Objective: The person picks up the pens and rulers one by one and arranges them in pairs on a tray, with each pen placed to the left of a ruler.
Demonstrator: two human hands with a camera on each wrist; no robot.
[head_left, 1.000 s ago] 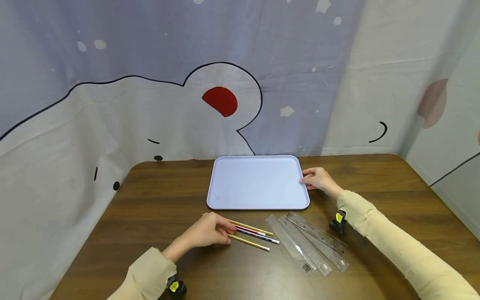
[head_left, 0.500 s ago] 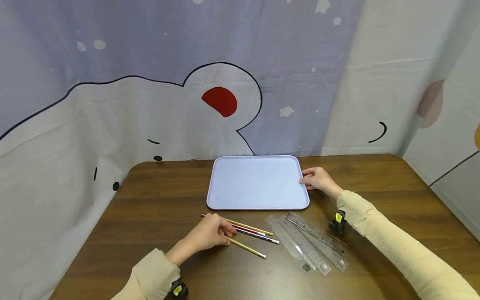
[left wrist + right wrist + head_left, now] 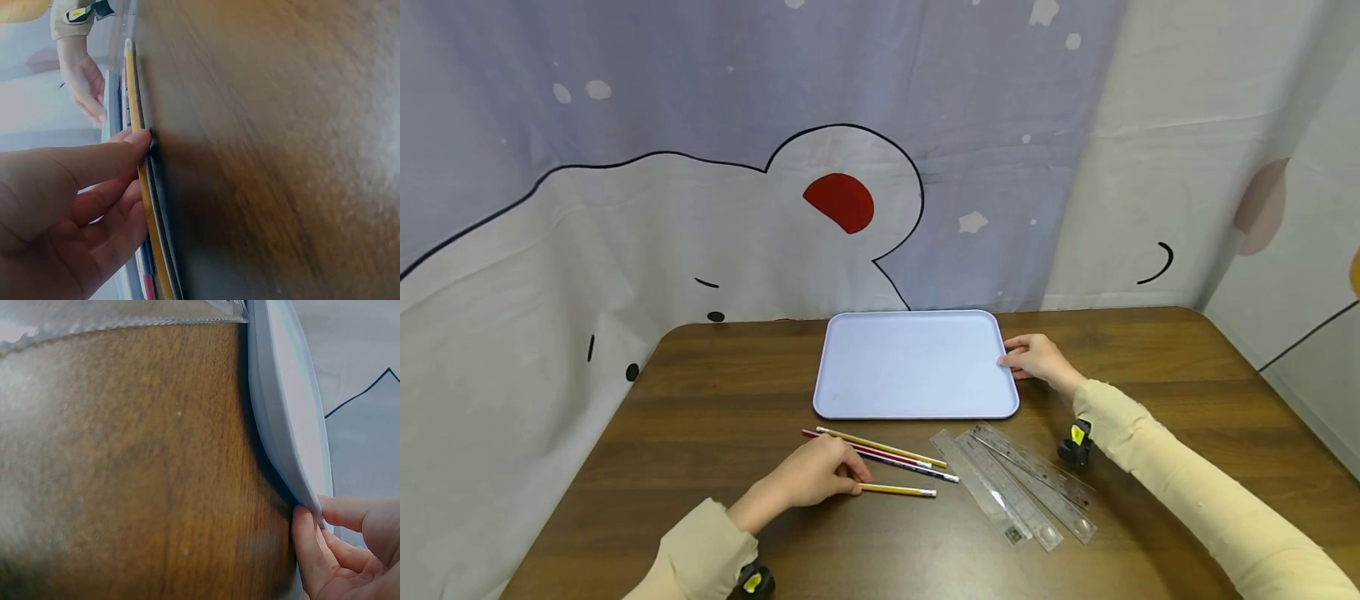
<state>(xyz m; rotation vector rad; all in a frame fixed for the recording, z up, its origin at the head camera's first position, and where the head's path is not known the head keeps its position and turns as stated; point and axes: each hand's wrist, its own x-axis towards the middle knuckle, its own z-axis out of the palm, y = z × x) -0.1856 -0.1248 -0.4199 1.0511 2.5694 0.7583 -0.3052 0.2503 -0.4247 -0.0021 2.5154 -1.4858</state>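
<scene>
No brand or writing can be read anywhere: the clear rulers [image 3: 1015, 483] carry printed scale marks and a small dark patch near one end, but the head view leaves them too small to make out. On the brown table [image 3: 715, 392] the left hand [image 3: 816, 475] lies at about 7 o'clock from the pale blue tray [image 3: 913, 367], its fingers loosely bent with the tips pressed on the near yellow pencil [image 3: 898, 490], which lies just apart from the other pencils [image 3: 880, 450] at its 12 o'clock. The left wrist view shows what the head view does not: a fingertip [image 3: 140, 139] bears against the yellow pencil's side [image 3: 134, 94] without wrapping round it. The right hand [image 3: 1033, 358] sits at 3 o'clock of the tray; from the head camera it merely seems to touch the rim, whereas the right wrist view shows its fingers [image 3: 309, 547] pinching the tray's thin edge [image 3: 284, 412], which sits just above the wood there. The rulers fan out at 5 o'clock from the tray, just beside the pencils.
</scene>
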